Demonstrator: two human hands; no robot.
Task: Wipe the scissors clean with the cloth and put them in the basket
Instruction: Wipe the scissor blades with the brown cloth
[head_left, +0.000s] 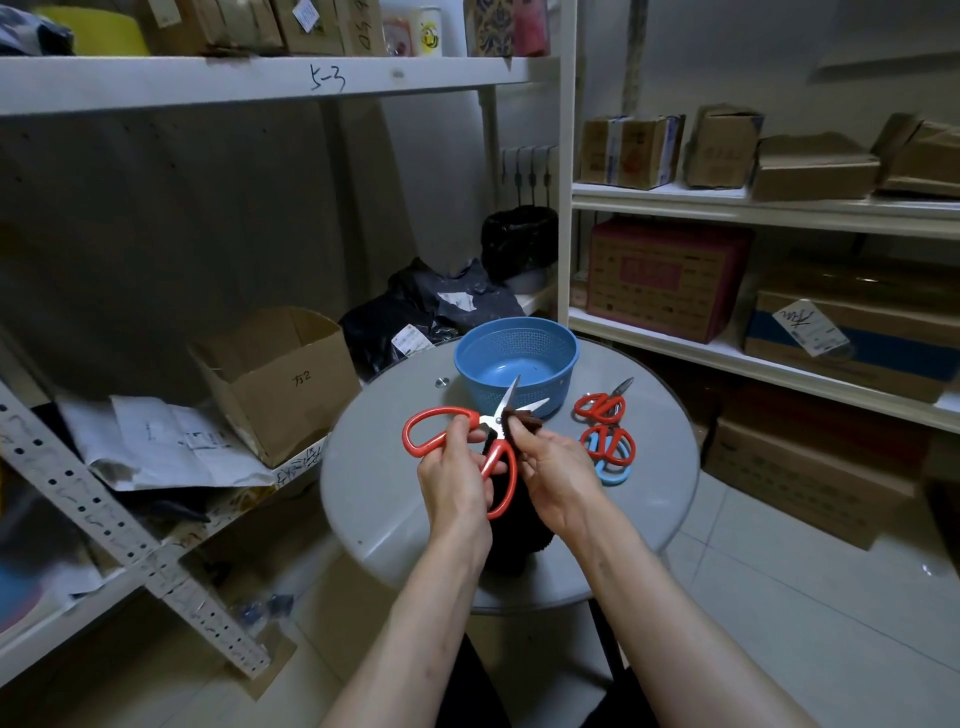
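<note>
Nearest the camera, two bare forearms reach out over the round grey tabletop (384, 499). The left hand (457, 470) grasps the red-handled scissors (485, 420), its fingers (458, 430) curled round the handles close to the pivot. The blades are spread open and point away toward the basket. The right hand (553, 478) pinches a fold of the dark cloth (527, 419) over the base of the blade on its own side, and the rest of the cloth hangs down between the wrists. So the scissors are held up over the tabletop, just short of the basket and not yet in it.

The step in hand looks like wiping one blade. To do it well, keep the fold thick between fingertip and steel. Draw it from pivot to tip along the flats, never across the edge (the spine is the safe side to press on). The left hand should hold the handles firmly apart so the blades cannot snap shut on cloth or finger. After that come the other blade and the pivot, and the blades are best closed before going down.

Just beyond the right hand, a small red pair (602, 406) lies on the tabletop, touching a red and blue tangle of handles (613, 449). Farther off stands the blue basket (563, 374), and behind it are shelves of cardboard boxes (815, 166).
</note>
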